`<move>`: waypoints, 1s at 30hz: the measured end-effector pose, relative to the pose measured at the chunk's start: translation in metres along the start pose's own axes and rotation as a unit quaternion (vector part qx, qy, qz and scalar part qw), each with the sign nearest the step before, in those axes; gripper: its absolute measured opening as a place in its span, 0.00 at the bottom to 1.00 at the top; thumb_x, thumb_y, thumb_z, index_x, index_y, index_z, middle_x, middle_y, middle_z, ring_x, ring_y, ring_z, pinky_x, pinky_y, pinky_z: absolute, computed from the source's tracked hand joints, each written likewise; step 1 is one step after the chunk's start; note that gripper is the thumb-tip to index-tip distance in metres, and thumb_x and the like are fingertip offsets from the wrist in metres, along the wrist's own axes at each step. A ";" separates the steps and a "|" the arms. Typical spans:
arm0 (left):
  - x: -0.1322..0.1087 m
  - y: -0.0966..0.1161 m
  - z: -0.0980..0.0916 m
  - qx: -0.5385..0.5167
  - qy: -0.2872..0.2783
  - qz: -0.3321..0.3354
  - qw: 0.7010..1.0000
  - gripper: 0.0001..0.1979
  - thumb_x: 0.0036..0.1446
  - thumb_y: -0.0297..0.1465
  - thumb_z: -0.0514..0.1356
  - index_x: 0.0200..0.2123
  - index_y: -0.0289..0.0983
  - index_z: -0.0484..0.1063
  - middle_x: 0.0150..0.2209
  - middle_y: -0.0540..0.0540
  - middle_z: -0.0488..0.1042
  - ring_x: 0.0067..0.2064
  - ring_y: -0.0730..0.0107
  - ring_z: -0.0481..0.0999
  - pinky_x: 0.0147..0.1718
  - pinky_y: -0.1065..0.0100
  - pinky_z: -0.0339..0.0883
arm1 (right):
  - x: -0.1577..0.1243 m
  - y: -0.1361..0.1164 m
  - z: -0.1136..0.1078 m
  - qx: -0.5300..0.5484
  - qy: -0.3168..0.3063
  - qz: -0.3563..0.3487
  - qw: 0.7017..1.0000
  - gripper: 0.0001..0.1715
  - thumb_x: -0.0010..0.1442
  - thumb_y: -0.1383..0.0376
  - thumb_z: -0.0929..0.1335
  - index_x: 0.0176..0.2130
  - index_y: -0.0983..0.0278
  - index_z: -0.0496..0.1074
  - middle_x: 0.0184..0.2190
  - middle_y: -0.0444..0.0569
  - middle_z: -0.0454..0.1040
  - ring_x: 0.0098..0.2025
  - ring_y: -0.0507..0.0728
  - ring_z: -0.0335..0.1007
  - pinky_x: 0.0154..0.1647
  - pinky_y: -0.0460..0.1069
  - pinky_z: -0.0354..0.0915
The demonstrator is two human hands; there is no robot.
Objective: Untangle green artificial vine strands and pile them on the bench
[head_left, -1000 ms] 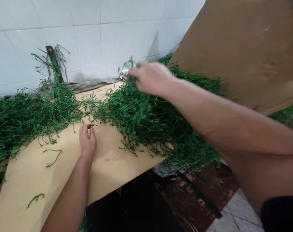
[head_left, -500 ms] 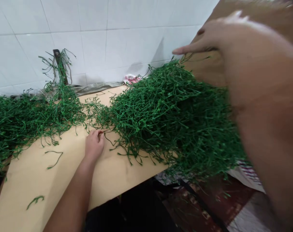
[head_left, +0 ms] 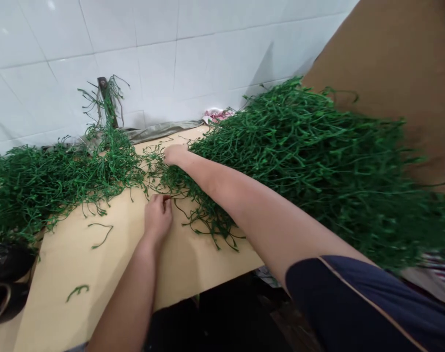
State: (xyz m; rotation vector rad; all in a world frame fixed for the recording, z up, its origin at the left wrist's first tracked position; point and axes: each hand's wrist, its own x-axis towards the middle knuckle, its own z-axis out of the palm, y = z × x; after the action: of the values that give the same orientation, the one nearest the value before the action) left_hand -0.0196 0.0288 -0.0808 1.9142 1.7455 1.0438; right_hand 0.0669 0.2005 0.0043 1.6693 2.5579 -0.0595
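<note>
My left hand [head_left: 158, 215] rests on the tan board [head_left: 193, 278] with its fingers curled together. A thin green stem ends right by its fingertips, but whether they grip it is hidden. My right hand [head_left: 175, 154] reaches across to the left edge of a large heap of green stems [head_left: 288, 142]. Its fingers dip among a thinner patch of stems and cannot be made out. These stems look like thin artificial strands with small forked tips. On the left side lies a second green heap [head_left: 61, 181]. A loose single stem [head_left: 104, 234] and a short green piece [head_left: 77, 291] lie apart on the board.
An upright dark metal strip [head_left: 107, 100] with stems hanging on it stands by the white tiled wall [head_left: 215, 63]. A brown sheet [head_left: 394, 73] rises at the right. Dark round containers [head_left: 6, 298] sit at the lower left. A pink and white cloth [head_left: 217, 116] lies against the wall.
My right hand has swung from above the big heap's far right side down to its left edge. The left hand keeps its place on the board; the view has shifted slightly.
</note>
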 end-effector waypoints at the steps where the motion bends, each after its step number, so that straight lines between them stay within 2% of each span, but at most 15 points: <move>1: 0.000 0.001 0.000 0.009 -0.007 0.001 1.000 0.11 0.57 0.30 0.49 0.36 0.35 0.71 0.38 0.40 0.71 0.42 0.61 0.71 0.44 0.58 0.64 | 0.005 0.002 0.001 0.004 -0.010 0.007 1.000 0.23 0.52 0.63 0.66 0.45 0.76 0.71 0.46 0.71 0.70 0.48 0.69 0.68 0.44 0.61 0.63; 2: 0.000 0.001 0.001 0.016 -0.012 0.002 1.000 0.11 0.57 0.30 0.49 0.36 0.35 0.71 0.38 0.40 0.72 0.42 0.60 0.71 0.44 0.58 0.64 | 0.008 0.004 -0.002 0.004 -0.010 0.018 1.000 0.23 0.52 0.64 0.66 0.46 0.75 0.70 0.46 0.70 0.70 0.48 0.67 0.68 0.44 0.58 0.64; 4: 0.000 0.001 0.001 0.016 -0.015 0.002 1.000 0.11 0.56 0.30 0.50 0.36 0.36 0.71 0.38 0.41 0.72 0.41 0.61 0.71 0.44 0.58 0.64 | 0.013 0.007 -0.017 0.015 0.035 0.030 0.999 0.23 0.55 0.64 0.64 0.48 0.75 0.69 0.47 0.67 0.70 0.48 0.64 0.68 0.45 0.55 0.64; 6: 0.000 0.001 0.002 0.007 -0.013 -0.001 1.000 0.10 0.56 0.30 0.50 0.36 0.36 0.71 0.38 0.41 0.71 0.41 0.61 0.71 0.44 0.57 0.64 | 0.016 0.008 -0.040 0.046 0.122 0.033 0.991 0.23 0.58 0.63 0.60 0.48 0.75 0.68 0.47 0.65 0.71 0.47 0.62 0.68 0.46 0.54 0.64; 9: 0.000 -0.001 0.003 -0.002 -0.004 -0.003 1.000 0.11 0.56 0.29 0.50 0.37 0.35 0.70 0.39 0.39 0.71 0.42 0.60 0.71 0.45 0.56 0.64 | 0.015 0.005 -0.081 0.104 0.251 0.029 0.962 0.20 0.58 0.62 0.61 0.44 0.72 0.71 0.43 0.60 0.73 0.45 0.60 0.68 0.46 0.54 0.63; 12: -0.001 -0.002 0.004 -0.024 0.023 -0.008 0.999 0.10 0.55 0.28 0.51 0.37 0.35 0.70 0.41 0.39 0.70 0.44 0.60 0.70 0.47 0.57 0.64 | -0.001 -0.001 -0.115 0.131 0.325 0.003 0.936 0.13 0.55 0.62 0.64 0.38 0.67 0.72 0.40 0.56 0.74 0.43 0.59 0.68 0.45 0.53 0.62; 15: 0.000 -0.004 0.005 -0.064 0.066 -0.015 0.996 0.08 0.55 0.28 0.52 0.36 0.35 0.69 0.41 0.40 0.69 0.44 0.62 0.70 0.48 0.59 0.64 | -0.031 -0.014 -0.130 0.164 0.356 -0.025 0.920 0.09 0.55 0.62 0.66 0.32 0.66 0.71 0.35 0.54 0.73 0.38 0.57 0.67 0.41 0.52 0.61; 19: 0.004 -0.012 0.003 -0.153 0.126 -0.034 0.979 0.09 0.56 0.32 0.53 0.38 0.35 0.67 0.41 0.41 0.68 0.41 0.66 0.70 0.44 0.63 0.65 | -0.076 -0.036 -0.123 0.210 0.322 -0.088 0.919 0.13 0.56 0.60 0.65 0.26 0.67 0.66 0.24 0.47 0.65 0.29 0.50 0.59 0.35 0.48 0.58; 23: 0.010 -0.017 -0.008 -0.235 0.205 -0.054 0.949 0.08 0.54 0.32 0.56 0.37 0.35 0.66 0.38 0.44 0.68 0.39 0.70 0.69 0.41 0.68 0.63 | -0.110 -0.052 -0.101 0.245 0.261 -0.160 0.920 0.15 0.57 0.59 0.64 0.25 0.68 0.64 0.20 0.43 0.59 0.26 0.48 0.53 0.32 0.47 0.53; 27: 0.011 -0.010 -0.030 -0.367 0.265 -0.112 0.885 0.03 0.53 0.27 0.55 0.33 0.35 0.65 0.32 0.50 0.67 0.33 0.77 0.68 0.37 0.74 0.61 | -0.135 -0.052 -0.067 0.293 0.151 -0.158 0.931 0.16 0.58 0.60 0.63 0.23 0.67 0.62 0.18 0.41 0.57 0.23 0.47 0.51 0.27 0.46 0.51; 29: 0.008 -0.003 -0.041 -0.431 0.278 -0.146 0.846 0.02 0.54 0.28 0.55 0.33 0.36 0.64 0.33 0.50 0.67 0.33 0.79 0.69 0.35 0.75 0.60 | -0.147 -0.047 -0.048 0.350 0.091 -0.150 0.920 0.16 0.59 0.62 0.62 0.23 0.67 0.63 0.17 0.41 0.57 0.21 0.46 0.51 0.25 0.46 0.50; 30: 0.006 0.001 -0.045 -0.457 0.283 -0.167 0.827 0.04 0.54 0.28 0.55 0.34 0.37 0.63 0.34 0.50 0.68 0.33 0.79 0.69 0.35 0.75 0.61 | -0.153 -0.044 -0.039 0.395 0.059 -0.139 0.906 0.15 0.60 0.64 0.62 0.24 0.68 0.63 0.17 0.40 0.58 0.21 0.45 0.51 0.24 0.45 0.50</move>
State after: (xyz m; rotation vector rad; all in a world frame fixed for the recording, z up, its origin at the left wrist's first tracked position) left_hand -0.0513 0.0248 -0.0482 0.7075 1.3090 1.9470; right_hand 0.0861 0.0462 0.0569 1.4678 3.0675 -1.1923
